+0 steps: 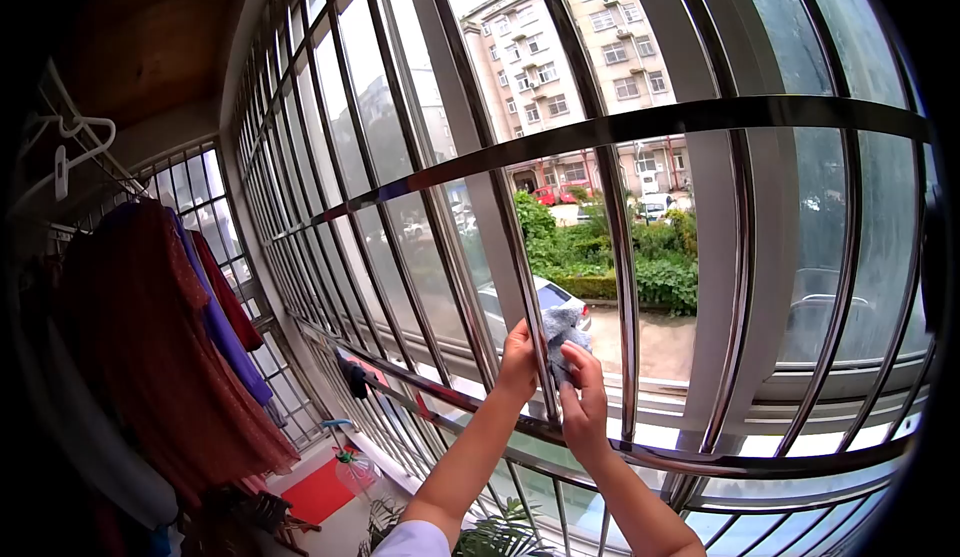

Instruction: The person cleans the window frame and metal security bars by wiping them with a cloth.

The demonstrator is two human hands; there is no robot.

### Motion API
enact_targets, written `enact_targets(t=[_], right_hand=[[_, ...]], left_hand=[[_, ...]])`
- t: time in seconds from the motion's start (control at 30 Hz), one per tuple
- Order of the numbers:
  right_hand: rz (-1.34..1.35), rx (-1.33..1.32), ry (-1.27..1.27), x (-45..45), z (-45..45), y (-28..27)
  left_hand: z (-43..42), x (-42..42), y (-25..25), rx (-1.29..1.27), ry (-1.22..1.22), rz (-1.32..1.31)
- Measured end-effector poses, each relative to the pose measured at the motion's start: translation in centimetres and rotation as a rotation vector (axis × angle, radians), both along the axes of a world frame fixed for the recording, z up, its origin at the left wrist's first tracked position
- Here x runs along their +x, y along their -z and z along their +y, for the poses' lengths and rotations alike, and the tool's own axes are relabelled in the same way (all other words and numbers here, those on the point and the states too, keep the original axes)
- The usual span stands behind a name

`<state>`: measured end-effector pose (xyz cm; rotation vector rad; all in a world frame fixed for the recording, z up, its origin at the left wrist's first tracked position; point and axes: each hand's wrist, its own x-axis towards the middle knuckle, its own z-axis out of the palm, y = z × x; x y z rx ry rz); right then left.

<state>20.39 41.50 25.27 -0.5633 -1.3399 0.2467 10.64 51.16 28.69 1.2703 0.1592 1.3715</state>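
A grey-blue cloth point(565, 329) is bunched against a shiny vertical metal bar point(533, 302) of the window grille. My left hand point(518, 362) is closed around the left side of that bar, at the cloth's edge. On the right side, my right hand point(583, 387) grips the lower part of the cloth with bent fingers. Both hands are just above the lower horizontal rail point(660, 457). The cloth partly hides the bar and some fingertips.
Clothes point(150, 327) hang at the left below white hangers point(85, 137). A plastic bottle point(355, 472), a red mat point(318, 494) and a green plant point(500, 532) are low down. Window frames stand behind the bars.
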Motion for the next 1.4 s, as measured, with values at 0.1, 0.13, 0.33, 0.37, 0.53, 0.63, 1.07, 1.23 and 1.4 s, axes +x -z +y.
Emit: enact_targets(t=[0.1, 0.13, 0.33, 0.37, 0.53, 0.63, 1.07, 1.23, 1.4], right_hand=[[0.219, -0.101, -0.094, -0.9, 3.9, 0.2], [0.311, -0.138, -0.124, -1.0, 4.7, -0.1], [0.176, -0.130, -0.091, -0.2, 9.0, -3.0], [0.137, -0.172, -0.117, 0.2, 9.7, -3.5], [0.225, -0.230, -0.275, 0.4, 10.6, -7.8], [0.529, -0.081, -0.381, -0.7, 12.1, -10.7], [0.414, 0.542, 0.132, -0.2, 22.9, -33.1], [0.090, 0.731, 0.401, -2.9, 20.2, -35.7], [0.129, 0.648, 0.357, -3.7, 19.8, -35.9]], left_hand=[[0.0, -0.1, -0.5, 0.003, -0.086, 0.024], [0.3, -0.7, -0.4, 0.010, -0.079, 0.041], [-0.3, -1.4, -2.2, -0.055, -0.121, 0.029], [-1.1, -1.7, -3.2, -0.060, -0.124, 0.042], [-0.1, -2.7, -4.6, 0.087, -0.125, 0.100], [-0.6, -3.3, -6.6, 0.650, -0.805, 0.311], [3.1, -8.6, -11.8, 0.677, -1.297, 0.528], [5.0, -6.8, -9.5, 0.724, -1.369, 0.360], [4.5, -7.0, -9.4, 0.654, -1.275, 0.369]])
